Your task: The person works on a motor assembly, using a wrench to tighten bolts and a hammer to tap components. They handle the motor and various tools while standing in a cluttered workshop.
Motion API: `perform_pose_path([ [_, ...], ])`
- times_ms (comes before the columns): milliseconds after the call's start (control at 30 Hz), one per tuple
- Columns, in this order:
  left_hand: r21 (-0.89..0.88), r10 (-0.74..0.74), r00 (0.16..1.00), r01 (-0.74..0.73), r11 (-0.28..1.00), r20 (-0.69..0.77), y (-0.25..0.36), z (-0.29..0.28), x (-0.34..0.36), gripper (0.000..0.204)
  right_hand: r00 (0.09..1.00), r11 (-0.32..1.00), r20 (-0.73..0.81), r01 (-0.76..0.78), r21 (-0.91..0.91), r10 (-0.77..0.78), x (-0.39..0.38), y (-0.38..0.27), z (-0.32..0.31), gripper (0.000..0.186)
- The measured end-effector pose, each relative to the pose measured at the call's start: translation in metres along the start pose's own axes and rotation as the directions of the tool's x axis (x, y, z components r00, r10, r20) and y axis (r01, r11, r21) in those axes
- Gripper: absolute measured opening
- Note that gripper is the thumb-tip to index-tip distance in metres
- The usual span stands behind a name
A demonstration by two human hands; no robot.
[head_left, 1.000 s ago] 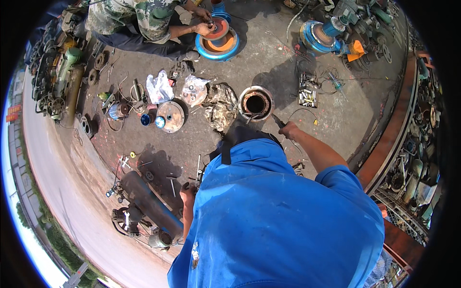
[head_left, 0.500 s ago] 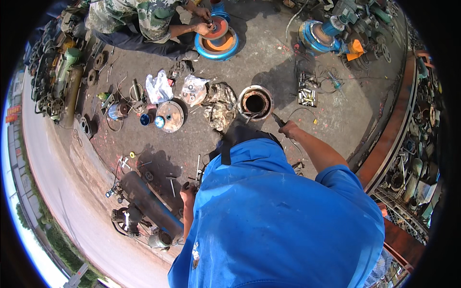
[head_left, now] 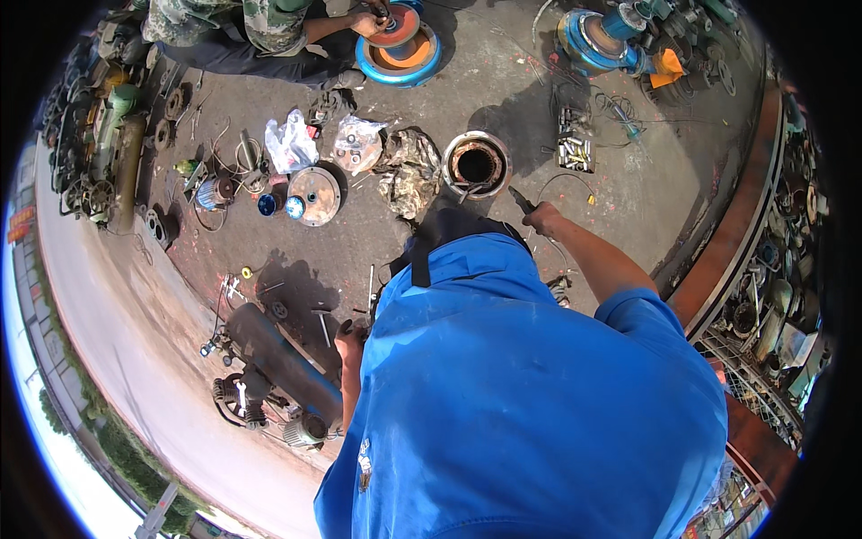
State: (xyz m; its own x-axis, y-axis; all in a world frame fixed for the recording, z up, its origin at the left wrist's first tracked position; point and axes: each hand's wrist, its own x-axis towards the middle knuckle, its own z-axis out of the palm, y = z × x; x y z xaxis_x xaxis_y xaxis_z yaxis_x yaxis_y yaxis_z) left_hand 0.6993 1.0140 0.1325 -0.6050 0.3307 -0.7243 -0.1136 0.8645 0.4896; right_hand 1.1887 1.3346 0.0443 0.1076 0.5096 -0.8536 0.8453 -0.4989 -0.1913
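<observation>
My right hand (head_left: 541, 218) is closed around a dark, slim hand tool (head_left: 521, 199) whose tip points at the open motor housing (head_left: 477, 190). The tool is too small to name; a thin cable lies close to it. The round housing stands on the ground before me, its bore dark, with a small rod-like piece at its near rim. My left hand (head_left: 350, 340) hangs low at my left side, its fingers dark and partly hidden. A hammer (head_left: 323, 325) lies on the ground beside it.
A co-worker at the upper left handles a reddish disc (head_left: 393, 32) above a blue ring-shaped casing (head_left: 400, 79). A round metal cover (head_left: 315, 197), crumpled cloth (head_left: 409, 171) and a tray of small parts (head_left: 575, 154) lie around. An air compressor (head_left: 287, 364) stands lower left.
The view has shifted a little, so the ground things sit slightly higher in it. My right hand keeps its hold on the dark tool near the housing.
</observation>
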Motion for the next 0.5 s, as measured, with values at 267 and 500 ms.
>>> perform_pose_path([
  [267, -0.001, 0.024, 0.999, -0.024, 1.0, 0.047, 0.011, -0.003, -0.004, 0.056, 1.0, 0.996, -0.022, 0.001, 0.088, 0.001, -0.008, -0.014, -0.009, 0.035],
  [500, -0.084, -0.02, 0.999, 0.024, 0.996, 0.047, 0.011, -0.005, -0.005, 0.059, 0.999, 0.999, 0.012, -0.053, 0.0, 0.053, -0.012, -0.025, -0.015, 0.04],
])
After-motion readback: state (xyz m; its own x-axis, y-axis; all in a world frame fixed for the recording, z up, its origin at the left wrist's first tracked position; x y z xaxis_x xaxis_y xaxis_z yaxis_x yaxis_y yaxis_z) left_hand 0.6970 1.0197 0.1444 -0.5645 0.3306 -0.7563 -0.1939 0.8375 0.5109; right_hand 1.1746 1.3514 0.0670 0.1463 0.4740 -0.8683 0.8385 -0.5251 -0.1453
